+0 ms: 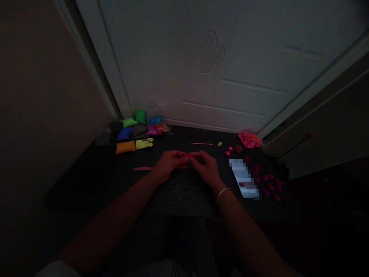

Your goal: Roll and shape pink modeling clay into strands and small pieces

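Note:
My left hand and my right hand meet over the middle of the dark table. Between their fingertips they pinch a small pink piece of modelling clay, both hands closed on it. Fingers cover most of the piece, so its full shape is hidden. Just left of my left hand lies a pink plastic clay knife. Beyond the hands rests a thin pink stick tool, with a small yellow-green bit of clay to its right.
Packets of coloured clay lie at the back left, near an orange packet. On the right are a lit phone, several dark pink clay pieces, small clay flowers and a larger pink flower. A white panel stands behind.

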The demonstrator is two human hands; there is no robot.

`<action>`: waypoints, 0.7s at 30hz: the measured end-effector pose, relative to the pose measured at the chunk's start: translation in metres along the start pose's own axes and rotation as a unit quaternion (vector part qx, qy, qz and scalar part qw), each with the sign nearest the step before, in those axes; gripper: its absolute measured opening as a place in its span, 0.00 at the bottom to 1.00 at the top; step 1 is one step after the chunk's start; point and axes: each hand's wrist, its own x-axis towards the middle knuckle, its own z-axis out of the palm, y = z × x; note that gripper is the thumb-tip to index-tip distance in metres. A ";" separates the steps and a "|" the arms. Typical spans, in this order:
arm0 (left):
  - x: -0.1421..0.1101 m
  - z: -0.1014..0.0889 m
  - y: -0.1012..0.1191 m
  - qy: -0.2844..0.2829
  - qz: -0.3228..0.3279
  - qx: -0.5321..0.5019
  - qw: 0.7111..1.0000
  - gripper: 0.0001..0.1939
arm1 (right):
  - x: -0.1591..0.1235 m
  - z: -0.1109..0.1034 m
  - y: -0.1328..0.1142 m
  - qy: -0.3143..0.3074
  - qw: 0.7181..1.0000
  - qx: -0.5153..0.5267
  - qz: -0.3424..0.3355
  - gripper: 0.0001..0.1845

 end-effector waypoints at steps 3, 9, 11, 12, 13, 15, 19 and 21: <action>0.000 0.000 0.001 0.004 0.001 -0.005 1.000 0.12 | 0.001 0.000 0.001 0.003 1.000 -0.005 -0.005 0.09; -0.003 0.001 0.008 0.039 0.016 -0.014 0.999 0.13 | 0.002 0.001 -0.001 0.027 0.999 -0.039 -0.009 0.11; -0.003 0.002 0.009 0.048 0.022 -0.008 0.999 0.13 | 0.002 0.000 -0.001 0.024 0.998 -0.053 -0.017 0.10; -0.003 0.002 0.009 0.051 0.024 -0.008 0.998 0.14 | 0.002 0.000 -0.002 0.023 0.998 -0.060 -0.022 0.10; -0.003 0.002 0.009 0.054 0.026 -0.007 0.998 0.15 | 0.002 0.000 -0.002 0.021 0.997 -0.067 -0.027 0.10; -0.002 0.002 0.009 0.067 0.032 0.003 0.997 0.16 | 0.001 0.000 -0.002 0.015 0.996 -0.082 -0.037 0.09; -0.001 0.002 0.006 0.089 0.039 0.029 0.995 0.15 | 0.001 -0.001 -0.002 0.003 0.993 -0.110 -0.051 0.09; 0.000 0.002 0.006 0.091 0.037 0.025 0.995 0.15 | 0.000 -0.001 -0.001 0.001 0.991 -0.121 -0.058 0.09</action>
